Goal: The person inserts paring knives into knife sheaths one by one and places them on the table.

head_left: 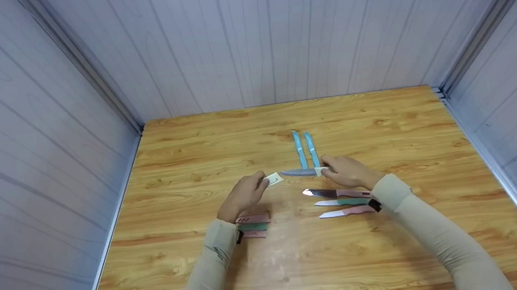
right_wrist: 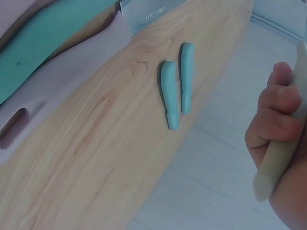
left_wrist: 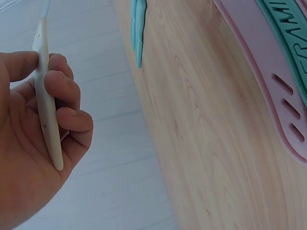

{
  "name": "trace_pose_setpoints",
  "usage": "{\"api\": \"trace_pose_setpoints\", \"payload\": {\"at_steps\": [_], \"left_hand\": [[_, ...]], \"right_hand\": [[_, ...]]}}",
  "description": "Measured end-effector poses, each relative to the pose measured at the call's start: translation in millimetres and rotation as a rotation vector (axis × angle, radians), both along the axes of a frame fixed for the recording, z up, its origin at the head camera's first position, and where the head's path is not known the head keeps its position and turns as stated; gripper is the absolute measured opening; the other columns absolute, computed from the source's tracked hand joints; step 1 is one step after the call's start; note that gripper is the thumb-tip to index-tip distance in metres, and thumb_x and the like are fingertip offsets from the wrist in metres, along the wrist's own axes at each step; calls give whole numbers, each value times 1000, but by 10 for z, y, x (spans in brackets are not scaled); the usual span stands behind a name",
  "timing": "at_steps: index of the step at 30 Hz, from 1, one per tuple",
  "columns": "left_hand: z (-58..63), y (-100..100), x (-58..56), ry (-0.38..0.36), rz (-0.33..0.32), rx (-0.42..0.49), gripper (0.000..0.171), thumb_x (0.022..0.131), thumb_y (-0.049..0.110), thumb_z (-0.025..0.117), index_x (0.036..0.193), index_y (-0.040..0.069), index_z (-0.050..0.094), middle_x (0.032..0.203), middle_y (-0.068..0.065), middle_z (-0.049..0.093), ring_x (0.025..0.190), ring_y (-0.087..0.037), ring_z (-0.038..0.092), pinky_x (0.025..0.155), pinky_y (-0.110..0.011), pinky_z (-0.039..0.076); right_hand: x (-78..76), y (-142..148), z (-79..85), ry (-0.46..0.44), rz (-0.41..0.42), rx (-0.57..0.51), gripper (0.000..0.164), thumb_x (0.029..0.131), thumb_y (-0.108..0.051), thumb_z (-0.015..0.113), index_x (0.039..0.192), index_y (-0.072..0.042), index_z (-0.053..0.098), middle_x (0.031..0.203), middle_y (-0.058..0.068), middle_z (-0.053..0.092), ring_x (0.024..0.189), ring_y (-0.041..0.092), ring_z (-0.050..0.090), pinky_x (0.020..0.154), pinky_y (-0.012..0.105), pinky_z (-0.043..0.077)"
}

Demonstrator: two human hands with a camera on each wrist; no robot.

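Observation:
My left hand point(head_left: 244, 194) grips a cream knife sheath point(left_wrist: 46, 96), the thumb on one side and curled fingers on the other. With my right hand point(head_left: 348, 171) I hold the cream handle point(right_wrist: 277, 160) of a kitchen knife. Its grey blade point(head_left: 298, 172) points left, the tip right at the mouth of the sheath in the head view. Just below my right hand lie a pink-handled knife with a dark blade point(head_left: 324, 193), a green-handled knife point(head_left: 353, 201) and another pink-handled knife point(head_left: 356, 210), blades leftward.
By my left wrist lie a pink sheath point(head_left: 255, 218), a green sheath point(head_left: 253, 227) and a second pink sheath point(head_left: 255, 234). Two light blue knives point(head_left: 299, 148) lie side by side beyond the held blade. Panelled walls point(head_left: 250, 44) border the wooden table point(head_left: 173, 170).

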State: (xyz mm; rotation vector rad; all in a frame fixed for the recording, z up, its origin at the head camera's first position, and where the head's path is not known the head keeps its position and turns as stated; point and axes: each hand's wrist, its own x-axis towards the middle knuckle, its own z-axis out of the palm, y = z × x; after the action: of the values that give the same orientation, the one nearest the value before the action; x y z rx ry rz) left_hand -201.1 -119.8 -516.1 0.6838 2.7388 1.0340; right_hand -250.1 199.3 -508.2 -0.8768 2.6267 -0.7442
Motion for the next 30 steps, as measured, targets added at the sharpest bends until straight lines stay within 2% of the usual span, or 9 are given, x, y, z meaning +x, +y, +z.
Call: {"api": "trace_pose_setpoints", "payload": {"at_steps": [10,18,30], "left_hand": [[-5,6,-12,19,-5,-11,20,103,23,40,93,10,51,67,5,38,55,-9,33,54,-25,31],[-5,-1,-18,2,6,-13,21,103,25,40,96,10,52,67,4,39,55,-10,33,53,-26,31],[6,1,-25,-3,17,-24,21,103,24,40,95,9,53,67,5,40,54,-10,33,52,-25,30]], "right_hand": [[0,-10,9,12,11,-10,21,100,-33,41,97,-14,49,77,-1,51,66,15,45,61,33,39],[-2,-10,8,23,15,-5,19,100,-31,41,96,-14,49,75,-1,50,64,15,45,59,33,38],[-21,0,31,-22,9,11,21,100,-33,39,92,-15,46,72,0,46,61,15,41,57,33,36]]}}
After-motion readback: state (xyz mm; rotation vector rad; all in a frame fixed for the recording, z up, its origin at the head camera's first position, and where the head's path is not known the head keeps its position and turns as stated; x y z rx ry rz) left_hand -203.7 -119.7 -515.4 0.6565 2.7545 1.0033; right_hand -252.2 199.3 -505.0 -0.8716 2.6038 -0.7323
